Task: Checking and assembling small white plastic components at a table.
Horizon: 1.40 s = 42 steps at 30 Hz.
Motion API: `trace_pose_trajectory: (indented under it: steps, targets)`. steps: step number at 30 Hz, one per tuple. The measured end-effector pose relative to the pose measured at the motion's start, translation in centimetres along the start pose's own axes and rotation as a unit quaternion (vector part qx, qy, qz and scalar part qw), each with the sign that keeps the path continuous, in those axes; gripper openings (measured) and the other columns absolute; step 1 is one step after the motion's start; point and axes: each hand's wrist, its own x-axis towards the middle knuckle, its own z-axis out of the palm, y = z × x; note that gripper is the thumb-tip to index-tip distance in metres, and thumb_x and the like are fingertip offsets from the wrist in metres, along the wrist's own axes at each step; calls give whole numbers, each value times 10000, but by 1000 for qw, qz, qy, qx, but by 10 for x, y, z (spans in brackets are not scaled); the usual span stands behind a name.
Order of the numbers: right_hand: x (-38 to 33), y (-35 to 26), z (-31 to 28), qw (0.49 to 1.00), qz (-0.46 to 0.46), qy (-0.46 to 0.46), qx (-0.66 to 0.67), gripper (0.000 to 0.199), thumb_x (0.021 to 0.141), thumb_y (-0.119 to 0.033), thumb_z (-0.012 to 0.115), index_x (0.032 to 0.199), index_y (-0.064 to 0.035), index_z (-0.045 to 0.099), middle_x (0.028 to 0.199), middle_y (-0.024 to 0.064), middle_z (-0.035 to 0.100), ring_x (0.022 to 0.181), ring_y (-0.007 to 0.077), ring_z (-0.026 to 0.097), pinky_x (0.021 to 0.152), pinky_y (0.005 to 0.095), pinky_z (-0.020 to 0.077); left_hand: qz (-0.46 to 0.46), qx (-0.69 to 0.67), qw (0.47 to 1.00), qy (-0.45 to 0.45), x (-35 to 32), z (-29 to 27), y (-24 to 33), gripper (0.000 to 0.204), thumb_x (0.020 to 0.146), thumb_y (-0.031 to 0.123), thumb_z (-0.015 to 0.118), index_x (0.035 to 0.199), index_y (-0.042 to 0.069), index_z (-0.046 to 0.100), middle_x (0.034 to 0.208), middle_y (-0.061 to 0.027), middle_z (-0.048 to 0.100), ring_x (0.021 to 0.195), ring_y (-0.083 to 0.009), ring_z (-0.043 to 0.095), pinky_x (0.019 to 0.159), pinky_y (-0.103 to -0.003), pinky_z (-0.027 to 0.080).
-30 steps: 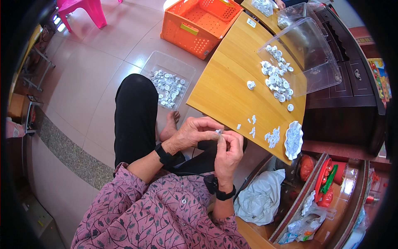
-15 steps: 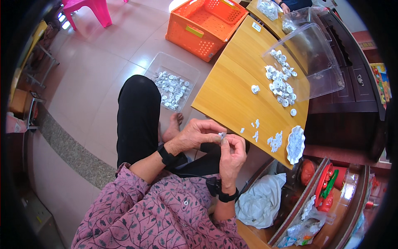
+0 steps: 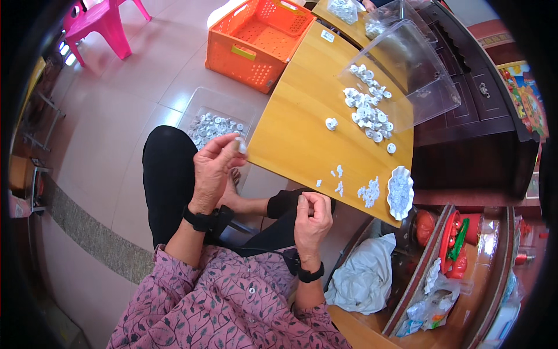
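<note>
Split apart now: left hand [image 3: 214,166] gone up and left, fingers pinched on a small white part [image 3: 240,145] above the clear floor bin [image 3: 216,125] of similar pieces. Right hand [image 3: 313,218] near the wooden table [image 3: 302,116] edge, fingertips together (contents too small to tell).

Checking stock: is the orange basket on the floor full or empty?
Empty: the orange basket's bare mesh bottom shows, nothing lying inside.

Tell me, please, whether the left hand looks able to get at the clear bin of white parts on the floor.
Probably yes: the left hand is raised right above the clear bin, with nothing between them. It already pinches a small white part.
</note>
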Motion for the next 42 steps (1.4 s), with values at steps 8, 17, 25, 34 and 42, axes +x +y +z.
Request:
trace_pose_trajectory:
  steps: [8,17,25,34,42]
  targets:
    - [27,31,-17,993,-26,57,-100,76,936,-14,664,1009,5,649,959,177,626,871,374,639,757,438,532,31,-9,994,106,29,-8,-9,380,995,165,701,1272,-79,606,1112,-114,673,990,-215,720,888,-293,616]
    - [55,44,-19,974,-87,55,-201,110,952,-11,619,1051,4,666,993,193,615,946,384,632,814,458,529,56,38,992,110,21,-3,-17,400,984,160,721,1275,-87,600,1105,-127,686,986,-163,702,886,-274,584]
    - [37,30,-23,980,-91,-2,-176,158,904,15,653,1052,-4,706,1010,149,624,931,348,636,816,432,524,146,205,965,71,-10,15,-27,230,977,85,704,1182,-12,670,1092,-48,635,910,-95,622,815,-234,542]
    - [31,27,-22,963,-143,-28,-227,164,882,-25,710,1045,-31,727,988,117,613,940,321,615,818,425,514,236,313,918,55,-27,34,-28,224,916,23,737,1135,21,688,1138,-78,591,895,-121,608,733,-230,543]
    - [32,34,-17,969,-144,4,-199,84,916,-49,695,968,8,662,923,148,619,867,335,622,769,436,516,256,342,904,26,-33,38,-34,248,885,32,759,1122,16,687,1117,-100,603,906,-161,618,742,-272,538]
